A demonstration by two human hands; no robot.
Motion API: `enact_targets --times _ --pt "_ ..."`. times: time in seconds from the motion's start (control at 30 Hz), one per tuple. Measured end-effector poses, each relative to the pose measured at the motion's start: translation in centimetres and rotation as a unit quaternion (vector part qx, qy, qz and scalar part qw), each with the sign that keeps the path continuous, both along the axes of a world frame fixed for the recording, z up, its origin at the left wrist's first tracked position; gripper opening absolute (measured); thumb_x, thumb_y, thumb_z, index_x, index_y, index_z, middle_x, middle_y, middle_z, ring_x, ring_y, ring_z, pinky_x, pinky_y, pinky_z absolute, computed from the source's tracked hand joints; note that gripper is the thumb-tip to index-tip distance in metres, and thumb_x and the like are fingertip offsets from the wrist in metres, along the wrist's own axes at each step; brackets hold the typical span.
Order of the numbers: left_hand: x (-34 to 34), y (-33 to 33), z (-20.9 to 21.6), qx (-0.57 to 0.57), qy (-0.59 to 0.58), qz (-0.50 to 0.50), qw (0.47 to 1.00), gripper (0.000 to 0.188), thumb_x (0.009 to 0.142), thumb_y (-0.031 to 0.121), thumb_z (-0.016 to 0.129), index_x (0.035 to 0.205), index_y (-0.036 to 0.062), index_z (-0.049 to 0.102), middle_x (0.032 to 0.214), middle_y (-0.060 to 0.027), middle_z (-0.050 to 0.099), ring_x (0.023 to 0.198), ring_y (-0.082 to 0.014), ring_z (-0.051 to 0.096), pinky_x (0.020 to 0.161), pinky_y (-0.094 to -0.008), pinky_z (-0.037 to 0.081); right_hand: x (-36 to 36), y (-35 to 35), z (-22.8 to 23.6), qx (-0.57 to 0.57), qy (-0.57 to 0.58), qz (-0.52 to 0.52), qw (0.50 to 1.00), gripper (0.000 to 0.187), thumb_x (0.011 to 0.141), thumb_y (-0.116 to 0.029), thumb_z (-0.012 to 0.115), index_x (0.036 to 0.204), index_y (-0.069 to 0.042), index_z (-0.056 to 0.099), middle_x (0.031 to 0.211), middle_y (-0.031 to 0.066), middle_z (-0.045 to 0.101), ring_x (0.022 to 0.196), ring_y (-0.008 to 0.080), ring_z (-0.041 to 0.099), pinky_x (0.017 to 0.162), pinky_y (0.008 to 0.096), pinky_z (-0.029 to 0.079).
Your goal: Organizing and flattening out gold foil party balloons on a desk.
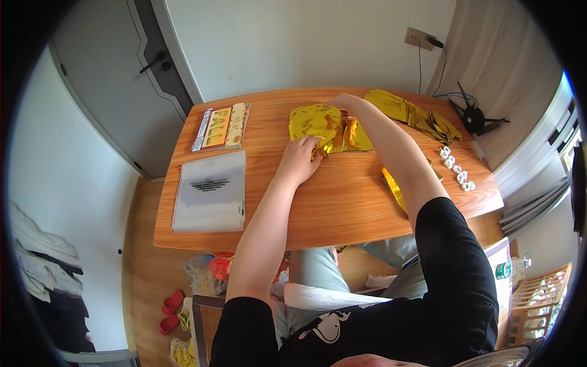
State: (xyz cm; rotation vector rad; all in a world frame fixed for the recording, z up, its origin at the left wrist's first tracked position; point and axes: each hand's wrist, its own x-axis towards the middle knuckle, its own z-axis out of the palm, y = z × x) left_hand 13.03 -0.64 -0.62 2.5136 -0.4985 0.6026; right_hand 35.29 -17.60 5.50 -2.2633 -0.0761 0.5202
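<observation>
Crinkled, shiny gold foil point(312, 120) lies on the far middle of the wooden table, its right part bunched up and creased. My left hand point(299, 160) is at its near left edge, with foil gathered between fingers and thumb. Across the foil's far edge reaches my right hand point(346, 104), bent down at the wrist and closed on the foil; its fingertips are partly hidden. To the right of that hand lies a long, flattened gold foil piece point(406, 110). Another gold piece point(393, 188) shows beside my right forearm, which covers part of it.
On the table's left are a flat printed package point(221, 126) and a clear plastic bag point(210, 199) with dark print. Small white rolls point(457, 169) form a row near the right edge. A black router point(474, 117) with cables stands at the far right corner. Red slippers point(171, 312) lie on the floor.
</observation>
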Motion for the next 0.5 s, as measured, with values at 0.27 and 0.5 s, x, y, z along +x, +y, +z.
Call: enact_targets --times 0.27,0.5 --pt "0.0 0.1 -0.3 0.000 0.002 0.007 1.000 0.046 0.088 0.020 0.073 0.130 0.0072 0.060 0.136 -0.0169 0.060 0.128 -0.0335 0.055 0.111 -0.0460 0.041 2.0 1.0 -1.5 0.025 -0.037 0.067 0.997 0.022 0.088 -0.023 0.072 0.098 -0.004 0.071 0.091 0.0068 0.064 0.070 0.0175 0.058 0.056 0.0374 0.044" --pt "-1.0 0.3 0.7 0.012 0.021 0.026 0.999 0.062 0.084 0.031 0.079 0.137 0.0093 0.055 0.146 -0.0182 0.051 0.135 -0.0361 0.048 0.113 -0.0458 0.040 2.4 2.5 -0.6 0.171 0.018 0.078 0.982 0.019 0.088 -0.005 0.068 0.106 0.000 0.066 0.094 0.0077 0.066 0.076 0.0175 0.063 0.063 0.0332 0.051"
